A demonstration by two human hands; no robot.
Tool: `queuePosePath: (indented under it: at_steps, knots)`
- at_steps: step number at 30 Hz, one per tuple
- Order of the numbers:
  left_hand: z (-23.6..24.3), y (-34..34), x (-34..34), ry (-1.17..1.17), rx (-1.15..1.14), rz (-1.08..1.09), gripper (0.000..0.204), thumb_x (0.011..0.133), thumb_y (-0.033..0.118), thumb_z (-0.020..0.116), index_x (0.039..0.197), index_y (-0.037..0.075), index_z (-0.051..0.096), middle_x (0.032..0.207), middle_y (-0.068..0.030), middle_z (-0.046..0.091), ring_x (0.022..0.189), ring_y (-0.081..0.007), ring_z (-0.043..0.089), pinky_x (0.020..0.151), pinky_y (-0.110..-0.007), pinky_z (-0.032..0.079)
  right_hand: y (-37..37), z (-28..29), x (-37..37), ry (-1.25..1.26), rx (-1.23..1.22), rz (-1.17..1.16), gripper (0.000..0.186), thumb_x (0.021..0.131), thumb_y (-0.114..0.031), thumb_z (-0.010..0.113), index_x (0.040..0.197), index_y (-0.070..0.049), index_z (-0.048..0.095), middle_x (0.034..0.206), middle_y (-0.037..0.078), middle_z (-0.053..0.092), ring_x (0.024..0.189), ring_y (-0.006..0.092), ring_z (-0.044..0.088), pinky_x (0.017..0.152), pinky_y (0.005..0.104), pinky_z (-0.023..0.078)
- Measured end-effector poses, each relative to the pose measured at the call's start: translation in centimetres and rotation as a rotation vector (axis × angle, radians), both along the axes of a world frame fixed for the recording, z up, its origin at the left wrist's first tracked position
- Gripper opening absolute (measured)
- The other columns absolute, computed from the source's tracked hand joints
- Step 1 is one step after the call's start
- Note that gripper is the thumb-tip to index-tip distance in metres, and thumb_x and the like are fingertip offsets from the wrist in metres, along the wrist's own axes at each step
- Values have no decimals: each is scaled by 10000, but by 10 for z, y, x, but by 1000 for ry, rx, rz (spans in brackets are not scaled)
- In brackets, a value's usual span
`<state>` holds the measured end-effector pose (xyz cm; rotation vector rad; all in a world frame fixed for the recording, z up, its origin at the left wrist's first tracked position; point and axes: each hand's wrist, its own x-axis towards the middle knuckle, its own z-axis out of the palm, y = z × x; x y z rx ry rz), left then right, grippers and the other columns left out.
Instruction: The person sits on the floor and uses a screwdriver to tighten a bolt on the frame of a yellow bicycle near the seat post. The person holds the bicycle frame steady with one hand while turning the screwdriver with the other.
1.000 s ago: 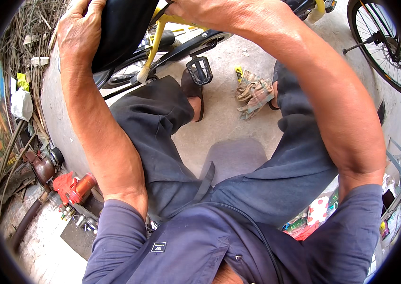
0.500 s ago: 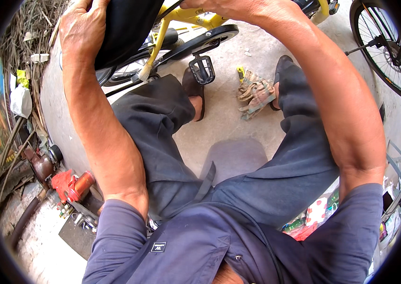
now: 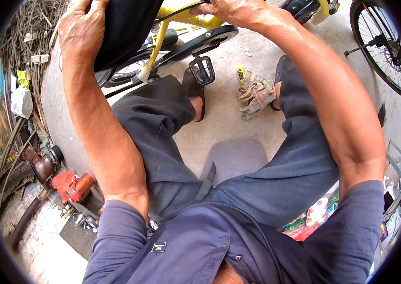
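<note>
A yellow bicycle frame (image 3: 188, 15) crosses the top of the view, with a black crank and chain cover (image 3: 210, 38) and a black pedal (image 3: 202, 70) below it. Beside the smooth black saddle (image 3: 127, 33), my left hand (image 3: 81, 35) has its fingers bent, their tips cut off by the upper edge. Whatever they grip is out of sight. My right hand (image 3: 233, 12) reaches over the frame, its fingers closed on a thin black cable (image 3: 174, 13) that runs along the yellow tube.
Between my sandalled feet lie a crumpled checked cloth (image 3: 257, 94) and a small yellow-black object (image 3: 240, 74). Another bicycle wheel (image 3: 385, 47) stands at the far right. Dry sticks (image 3: 25, 28), a red tool (image 3: 70, 185) and a dark hose handle (image 3: 25, 217) lie at left.
My right hand has shifted slightly right and down, and more of its fingers and of the black cable show. The left hand stays almost still beside the saddle.
</note>
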<state>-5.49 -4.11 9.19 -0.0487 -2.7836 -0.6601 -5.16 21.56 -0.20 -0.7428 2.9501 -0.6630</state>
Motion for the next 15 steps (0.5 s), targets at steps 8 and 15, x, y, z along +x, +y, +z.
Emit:
queuePosePath:
  at_steps: [8,15]
  knots:
    - [-1,0,0,-11,63,-27,453,847,424,666,1124,66,670,961,-85,697,885,-137,636,819,-254,467,9,7,-3,-85,6,71,315,847,-340,583,743,-60,683,652,183,623,670,351,636,637,432,499]
    - [-3,-2,0,-11,90,-42,450,851,424,658,1129,71,669,973,-91,696,887,-146,642,815,-265,474,10,10,4,-25,11,64,335,841,-362,589,723,-62,679,620,175,612,624,348,630,610,430,501]
